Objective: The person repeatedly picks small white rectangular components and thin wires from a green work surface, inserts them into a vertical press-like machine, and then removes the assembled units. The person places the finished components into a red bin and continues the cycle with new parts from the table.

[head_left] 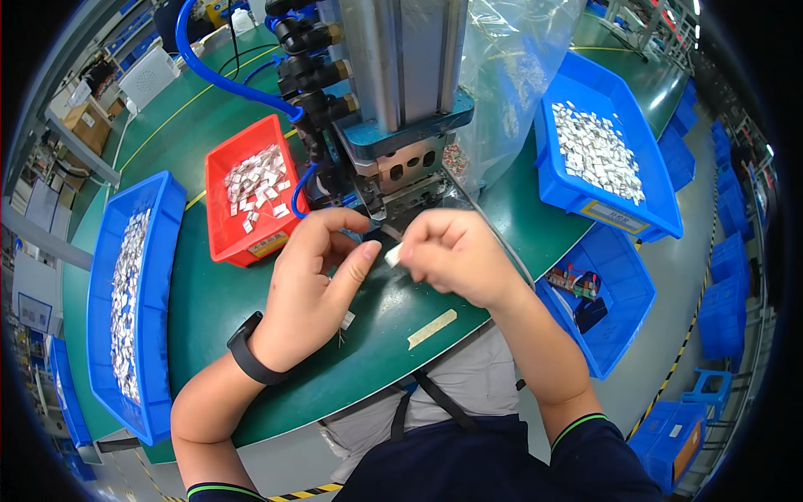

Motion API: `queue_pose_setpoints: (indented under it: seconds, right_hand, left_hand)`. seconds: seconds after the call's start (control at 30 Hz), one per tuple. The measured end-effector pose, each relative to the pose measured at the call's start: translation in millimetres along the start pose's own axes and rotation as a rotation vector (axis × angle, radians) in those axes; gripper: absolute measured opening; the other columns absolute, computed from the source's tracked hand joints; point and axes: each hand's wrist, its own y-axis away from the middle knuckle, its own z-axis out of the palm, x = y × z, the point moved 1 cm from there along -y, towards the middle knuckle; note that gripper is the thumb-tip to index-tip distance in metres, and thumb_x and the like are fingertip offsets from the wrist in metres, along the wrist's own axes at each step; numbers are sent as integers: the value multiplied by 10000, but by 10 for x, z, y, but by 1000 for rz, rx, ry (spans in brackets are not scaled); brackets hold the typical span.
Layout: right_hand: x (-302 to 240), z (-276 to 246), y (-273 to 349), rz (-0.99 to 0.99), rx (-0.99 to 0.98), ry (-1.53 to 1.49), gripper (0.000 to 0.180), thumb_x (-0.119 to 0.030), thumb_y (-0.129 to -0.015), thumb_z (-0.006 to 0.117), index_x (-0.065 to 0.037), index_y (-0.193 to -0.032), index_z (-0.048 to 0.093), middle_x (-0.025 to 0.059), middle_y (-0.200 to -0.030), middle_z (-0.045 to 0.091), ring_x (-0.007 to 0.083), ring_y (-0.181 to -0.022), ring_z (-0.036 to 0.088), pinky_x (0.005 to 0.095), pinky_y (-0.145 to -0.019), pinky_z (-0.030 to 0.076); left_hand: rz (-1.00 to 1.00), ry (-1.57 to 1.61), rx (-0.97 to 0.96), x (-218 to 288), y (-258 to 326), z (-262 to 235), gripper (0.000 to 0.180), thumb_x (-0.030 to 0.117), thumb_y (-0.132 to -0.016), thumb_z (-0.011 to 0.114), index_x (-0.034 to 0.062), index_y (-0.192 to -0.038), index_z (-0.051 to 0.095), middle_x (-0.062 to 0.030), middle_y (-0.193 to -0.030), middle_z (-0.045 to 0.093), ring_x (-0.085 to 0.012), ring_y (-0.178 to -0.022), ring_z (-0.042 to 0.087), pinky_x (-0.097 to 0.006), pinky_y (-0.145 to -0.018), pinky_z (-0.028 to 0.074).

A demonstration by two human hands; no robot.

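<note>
My right hand point(456, 255) pinches a small white flat block point(394, 255) between thumb and fingertips, just in front of the press machine point(406, 159). To its left, my left hand point(314, 284) is held with bent fingers, its thumb apart from the index finger. I see nothing between that thumb and index finger; its other fingers are partly hidden. Another small white piece with thin leads point(348, 320) shows beside the left palm, low over the green table point(376, 360). The machine's lower tooling lies right beyond both hands, partly hidden by them.
A red bin point(219, 213) and a long blue bin point(100, 293) at left hold many small white pieces, as does a blue bin point(552, 180) at right. Beneath it sits another blue bin point(623, 314) with assorted items. Tape point(432, 329) marks the table's near edge. Blue air hoses point(230, 84) hang by the machine.
</note>
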Motion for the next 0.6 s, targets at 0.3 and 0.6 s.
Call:
queue_pose_setpoints:
  seconds: [0.3,0.6]
  right_hand:
    - [-23,-9,-106,-85,276,-164,167,-147,-862,700,-13,-832,605,18,-645,558,25,-446,413,193,-375,279]
    - [-43,22,-134,-93,297,-142,108,-64,-860,654,2,-817,581,33,-647,553,14,-421,356,199,-356,214]
  left_hand:
    - [52,-73,-4,-15,27,42,211,49,-881,656,-2,-1067,572,-89,-956,575,-150,-742,594,-285,-678,482]
    - [42,-84,-28,-16,34,52,209,58,-877,656,-8,-1057,573,-103,-969,584,-170,-760,613,-294,-661,483]
